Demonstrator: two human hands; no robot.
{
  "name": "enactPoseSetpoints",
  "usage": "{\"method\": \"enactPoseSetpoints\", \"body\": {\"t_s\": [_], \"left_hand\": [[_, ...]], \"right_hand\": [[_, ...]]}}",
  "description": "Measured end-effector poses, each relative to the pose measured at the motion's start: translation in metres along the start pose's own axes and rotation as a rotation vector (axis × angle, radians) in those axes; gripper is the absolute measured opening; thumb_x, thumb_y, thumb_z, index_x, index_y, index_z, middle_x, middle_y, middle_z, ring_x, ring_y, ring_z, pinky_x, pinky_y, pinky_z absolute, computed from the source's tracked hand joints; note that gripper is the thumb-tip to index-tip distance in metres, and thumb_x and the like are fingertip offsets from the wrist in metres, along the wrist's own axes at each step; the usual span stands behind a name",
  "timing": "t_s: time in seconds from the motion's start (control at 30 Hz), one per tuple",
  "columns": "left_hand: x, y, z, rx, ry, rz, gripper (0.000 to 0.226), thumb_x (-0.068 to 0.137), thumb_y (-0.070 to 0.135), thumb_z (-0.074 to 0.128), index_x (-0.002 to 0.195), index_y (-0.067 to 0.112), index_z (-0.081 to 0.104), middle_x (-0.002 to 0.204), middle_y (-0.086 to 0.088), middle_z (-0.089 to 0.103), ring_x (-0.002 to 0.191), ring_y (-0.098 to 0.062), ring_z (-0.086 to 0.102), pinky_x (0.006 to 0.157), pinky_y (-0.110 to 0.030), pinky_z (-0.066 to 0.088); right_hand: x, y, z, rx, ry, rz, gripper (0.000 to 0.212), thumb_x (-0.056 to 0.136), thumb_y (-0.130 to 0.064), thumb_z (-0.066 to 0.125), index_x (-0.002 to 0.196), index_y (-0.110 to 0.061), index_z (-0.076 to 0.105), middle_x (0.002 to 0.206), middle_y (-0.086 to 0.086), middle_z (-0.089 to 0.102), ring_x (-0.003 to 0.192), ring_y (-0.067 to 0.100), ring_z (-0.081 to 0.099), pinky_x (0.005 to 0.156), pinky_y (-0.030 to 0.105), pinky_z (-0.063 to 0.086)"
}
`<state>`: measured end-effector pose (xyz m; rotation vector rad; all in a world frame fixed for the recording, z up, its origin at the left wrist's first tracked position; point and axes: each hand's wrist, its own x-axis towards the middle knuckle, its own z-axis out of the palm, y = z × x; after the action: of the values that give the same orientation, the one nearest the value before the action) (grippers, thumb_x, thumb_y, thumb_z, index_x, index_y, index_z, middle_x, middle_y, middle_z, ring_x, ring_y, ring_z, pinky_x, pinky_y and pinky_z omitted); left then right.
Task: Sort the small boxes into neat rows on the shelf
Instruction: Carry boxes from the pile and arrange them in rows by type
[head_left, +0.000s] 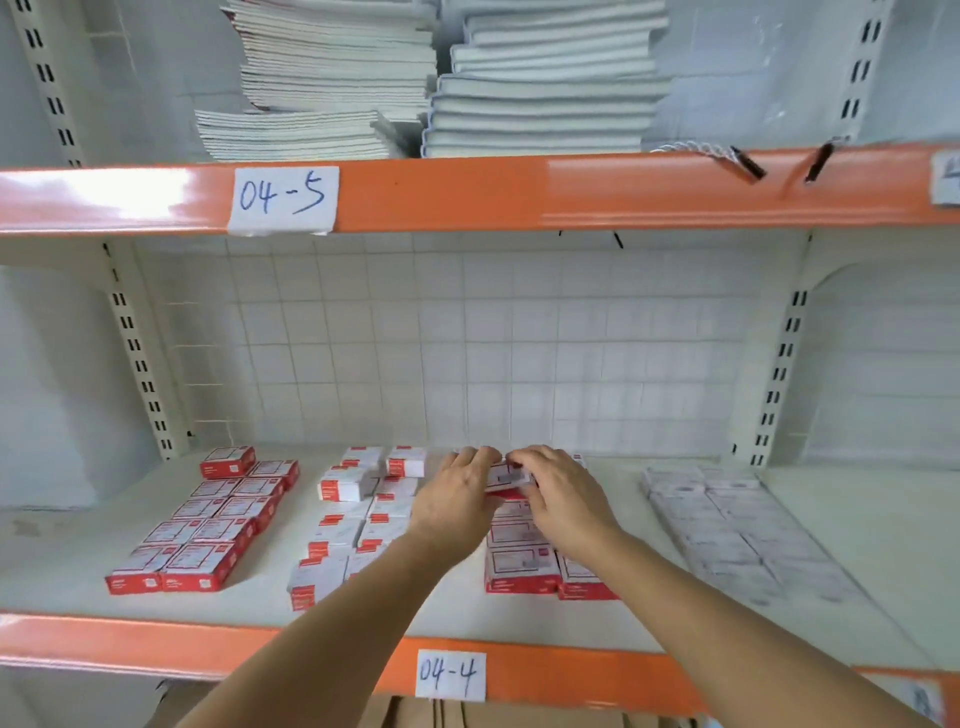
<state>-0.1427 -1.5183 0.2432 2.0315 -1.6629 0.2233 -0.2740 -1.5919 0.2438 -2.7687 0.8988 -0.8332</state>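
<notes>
Left of the 04-4 label (450, 674) on the shelf (519, 621), red-and-white boxes (208, 525) lie in two tidy rows; just above it, a looser white-topped pair of rows (353, 519); the left hand (454, 501) and right hand (558, 493), fingers curled, together pinch one small box (506, 475) over the third group; it looks light, stiff card, best held by its short ends; overhead reads 04-5 (283, 197).

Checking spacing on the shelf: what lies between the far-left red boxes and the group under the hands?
In the head view, two columns of white-and-red boxes, loosely aligned, lie between the far-left red boxes and the group under the hands.
</notes>
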Motion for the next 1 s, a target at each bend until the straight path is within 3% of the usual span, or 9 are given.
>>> {"method": "enactPoseSetpoints", "body": {"t_s": [0.13, 0.27, 0.53, 0.73, 0.9, 1.0], "left_hand": [[0.007, 0.033, 0.018, 0.003, -0.025, 0.005, 0.041, 0.091, 0.027, 0.057, 0.129, 0.024, 0.041, 0.125, 0.005, 0.051, 0.117, -0.017, 0.044, 0.083, -0.032, 0.046], [0.009, 0.048, 0.031, 0.002, -0.047, 0.010, 0.044, 0.089, 0.030, 0.057, 0.129, 0.025, 0.041, 0.127, 0.007, 0.050, 0.119, -0.016, 0.041, 0.083, -0.031, 0.043], [0.022, 0.022, 0.039, 0.101, -0.112, -0.090, 0.067, 0.089, 0.057, 0.050, 0.144, 0.029, 0.027, 0.146, 0.008, 0.034, 0.136, -0.017, 0.028, 0.111, -0.033, 0.028], [0.030, 0.002, 0.048, 0.101, -0.138, -0.109, 0.068, 0.087, 0.060, 0.050, 0.144, 0.031, 0.025, 0.148, 0.009, 0.032, 0.137, -0.017, 0.025, 0.112, -0.036, 0.025], [0.036, -0.003, 0.050, 0.094, -0.133, -0.063, 0.066, 0.088, 0.060, 0.047, 0.143, 0.030, 0.028, 0.145, 0.008, 0.035, 0.135, -0.016, 0.028, 0.111, -0.033, 0.026], [0.040, 0.003, 0.051, 0.080, -0.139, -0.018, 0.065, 0.088, 0.062, 0.044, 0.143, 0.029, 0.030, 0.143, 0.008, 0.037, 0.133, -0.017, 0.030, 0.110, -0.033, 0.025]], "right_hand": [[-0.013, 0.032, -0.018, -0.081, -0.048, -0.033, 0.044, 0.095, -0.021, 0.050, 0.138, -0.022, 0.044, 0.138, -0.008, 0.046, 0.124, 0.014, 0.043, 0.101, 0.027, 0.035], [-0.022, 0.049, -0.019, -0.031, -0.049, 0.035, 0.043, 0.095, -0.015, 0.051, 0.137, -0.021, 0.045, 0.135, -0.008, 0.046, 0.125, 0.013, 0.042, 0.098, 0.025, 0.037], [-0.017, 0.070, -0.010, -0.013, 0.008, 0.273, 0.041, 0.092, -0.014, 0.055, 0.131, -0.023, 0.047, 0.125, -0.007, 0.055, 0.111, 0.010, 0.053, 0.087, 0.023, 0.046], [-0.002, 0.070, 0.007, -0.028, -0.052, 0.311, 0.038, 0.094, -0.014, 0.054, 0.131, -0.022, 0.047, 0.120, -0.006, 0.059, 0.101, 0.010, 0.059, 0.083, 0.021, 0.049], [0.005, 0.071, 0.015, -0.064, -0.038, 0.307, 0.034, 0.095, -0.018, 0.054, 0.128, -0.024, 0.049, 0.122, -0.008, 0.059, 0.095, 0.008, 0.060, 0.072, 0.016, 0.042], [0.005, 0.071, 0.016, -0.057, -0.025, 0.308, 0.037, 0.094, -0.023, 0.056, 0.130, -0.026, 0.048, 0.127, -0.009, 0.056, 0.097, 0.007, 0.061, 0.078, 0.018, 0.047]]}}
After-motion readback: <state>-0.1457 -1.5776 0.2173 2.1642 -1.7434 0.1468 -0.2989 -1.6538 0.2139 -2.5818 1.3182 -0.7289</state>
